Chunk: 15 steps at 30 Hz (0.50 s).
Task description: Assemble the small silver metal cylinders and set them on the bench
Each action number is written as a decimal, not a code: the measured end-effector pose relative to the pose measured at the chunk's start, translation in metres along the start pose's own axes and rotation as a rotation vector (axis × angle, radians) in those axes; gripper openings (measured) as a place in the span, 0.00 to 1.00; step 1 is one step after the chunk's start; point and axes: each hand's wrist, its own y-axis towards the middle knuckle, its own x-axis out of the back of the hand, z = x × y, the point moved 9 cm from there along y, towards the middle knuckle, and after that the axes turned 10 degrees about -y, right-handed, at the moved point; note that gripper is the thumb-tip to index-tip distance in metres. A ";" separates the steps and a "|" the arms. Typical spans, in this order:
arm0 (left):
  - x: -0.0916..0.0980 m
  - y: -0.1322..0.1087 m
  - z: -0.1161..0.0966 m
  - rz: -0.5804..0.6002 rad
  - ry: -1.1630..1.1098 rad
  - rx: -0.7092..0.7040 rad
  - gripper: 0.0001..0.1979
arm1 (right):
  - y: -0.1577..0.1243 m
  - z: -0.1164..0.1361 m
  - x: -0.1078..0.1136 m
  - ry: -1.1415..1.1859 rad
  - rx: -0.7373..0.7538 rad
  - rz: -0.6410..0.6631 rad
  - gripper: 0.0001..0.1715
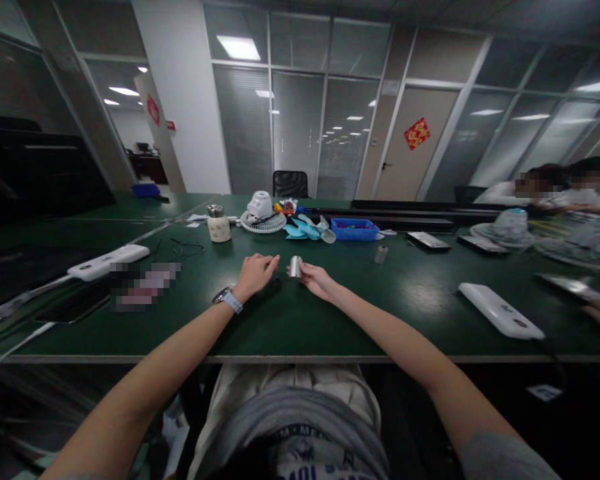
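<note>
My right hand (pixel 317 280) holds a small silver metal cylinder (pixel 295 267) upright by its right side, just above the green table (pixel 290 327). To the left of the cylinder is my left hand (pixel 255 275), with a watch on its wrist; its thumb and index finger come near each other at a small dark item too small to make out. A gap lies between my left hand and the cylinder. Another metal cylinder (pixel 381 254) stands on the table to the right.
Behind my hands are a cream jar (pixel 219 227), a white fan (pixel 261 210), light blue fan blades (pixel 305 228) and a blue basket (pixel 355 230). Power strips (pixel 110 262) flank both sides. People (pixel 510 190) sit at the far right.
</note>
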 end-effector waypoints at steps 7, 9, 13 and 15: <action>-0.001 0.000 0.000 0.004 0.040 -0.007 0.23 | -0.004 -0.002 0.000 0.022 -0.095 0.016 0.13; -0.002 0.000 0.002 0.006 0.043 -0.001 0.21 | -0.003 -0.001 0.001 0.027 -0.094 0.019 0.13; -0.002 0.001 0.007 0.017 0.039 0.033 0.19 | -0.003 -0.002 0.001 0.025 -0.066 0.011 0.11; -0.003 0.002 0.009 0.023 0.024 0.057 0.20 | -0.003 0.001 0.006 -0.029 0.006 -0.049 0.15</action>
